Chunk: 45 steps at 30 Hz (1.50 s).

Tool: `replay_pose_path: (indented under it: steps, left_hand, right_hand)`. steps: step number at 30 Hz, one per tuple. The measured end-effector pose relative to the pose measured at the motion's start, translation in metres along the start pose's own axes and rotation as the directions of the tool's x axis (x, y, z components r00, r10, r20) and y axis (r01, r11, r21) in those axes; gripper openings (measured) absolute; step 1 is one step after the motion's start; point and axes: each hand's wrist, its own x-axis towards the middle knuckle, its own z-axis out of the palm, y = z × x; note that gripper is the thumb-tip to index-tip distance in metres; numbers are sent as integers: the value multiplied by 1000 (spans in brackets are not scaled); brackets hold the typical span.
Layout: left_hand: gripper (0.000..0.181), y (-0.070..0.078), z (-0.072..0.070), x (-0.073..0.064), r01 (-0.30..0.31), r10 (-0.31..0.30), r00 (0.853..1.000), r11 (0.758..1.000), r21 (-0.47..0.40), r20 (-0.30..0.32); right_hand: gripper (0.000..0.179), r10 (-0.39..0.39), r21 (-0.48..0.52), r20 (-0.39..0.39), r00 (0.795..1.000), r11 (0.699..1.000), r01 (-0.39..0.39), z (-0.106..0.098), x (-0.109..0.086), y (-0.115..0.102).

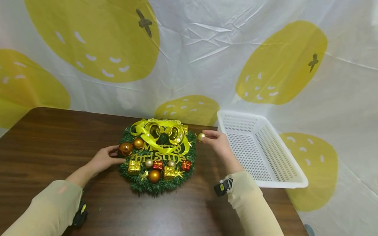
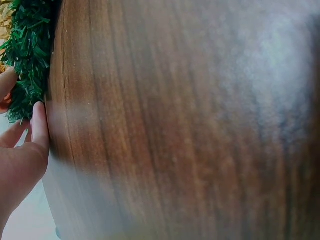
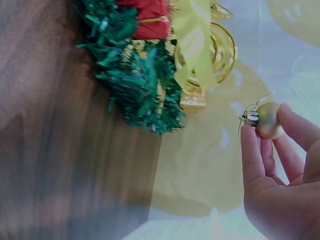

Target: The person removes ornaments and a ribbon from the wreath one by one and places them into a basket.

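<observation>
A green Christmas wreath (image 1: 147, 188) lies on the table, dressed with gold bells (image 1: 176, 135), a yellow ribbon (image 1: 152, 141), gold lettering, baubles and small wrapped boxes. My left hand (image 1: 101, 160) holds the wreath's left edge, close to a shiny brown bauble (image 1: 125, 148). In the left wrist view, the thumb and fingers (image 2: 40, 125) are on either side of the green tinsel (image 2: 32, 55). Off the wreath's right side, my right hand (image 1: 218, 144) pinches a small pale gold bauble (image 3: 270, 121) between thumb and fingertips. Its silver cap and thin hanging string (image 3: 264, 98) point toward the wreath.
To the right, a white plastic basket (image 1: 265, 123) with slotted walls stands on the table, close to my right forearm. The brown wooden table (image 1: 59, 131) meets a white curtain (image 1: 192, 62) with yellow fruit prints at its back edge.
</observation>
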Motion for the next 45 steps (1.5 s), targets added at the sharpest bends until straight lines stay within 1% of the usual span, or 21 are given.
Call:
replay_pose_path:
  steps: [8, 10, 16, 19, 26, 29, 33, 36, 40, 43, 45]
  left_hand:
    - [85, 0, -1, -1, 3, -3, 1000, 1000, -2, -2]
    - [85, 1, -1, -2, 5, -5, 1000, 1000, -5, -3]
    - [86, 2, -1, -2, 9, -9, 1000, 1000, -9, -1]
    - [85, 2, -1, -1, 7, -7, 1000, 1000, -6, -2]
    - [85, 1, -2, 1, 5, -5, 1000, 1000, 2, -5]
    - [85, 0, -1, 2, 5, -5, 1000, 1000, 5, -5]
    - [85, 0, -1, 2, 4, -4, 1000, 1000, 3, -1]
    - [85, 0, -1, 2, 3, -3, 1000, 1000, -1, 3]
    - [85, 0, -1, 1, 4, -4, 1000, 1000, 4, 7]
    - [85, 0, -1, 1, 2, -2, 1000, 1000, 12, 8]
    - [85, 1, -1, 1, -3, 3, 1000, 1000, 15, 7]
  right_hand:
    - [41, -25, 4, -23, 999, 1000, 25, -18, -1, -16]
    - [41, -33, 22, -22, 999, 999, 34, -23, 0, -19]
    - [41, -24, 94, -29, 999, 995, 27, -38, 4, -25]
    - [42, -27, 99, -37, 999, 995, 30, -45, 5, -28]
    - [43, -19, 73, -54, 998, 997, 23, -62, 6, -32]
    - [44, -13, 94, -60, 998, 995, 18, -70, 6, -33]
    - [46, 1, 160, -76, 997, 987, 12, -80, 6, -31]
    - [47, 13, 190, -92, 996, 982, 4, -87, 6, -27]
    - [49, 32, 178, -104, 994, 984, -13, -94, 7, -20]
    - [48, 64, 153, -113, 992, 987, -46, -100, 7, -14]
    - [48, 98, 124, -117, 988, 989, -84, -103, 6, -11]
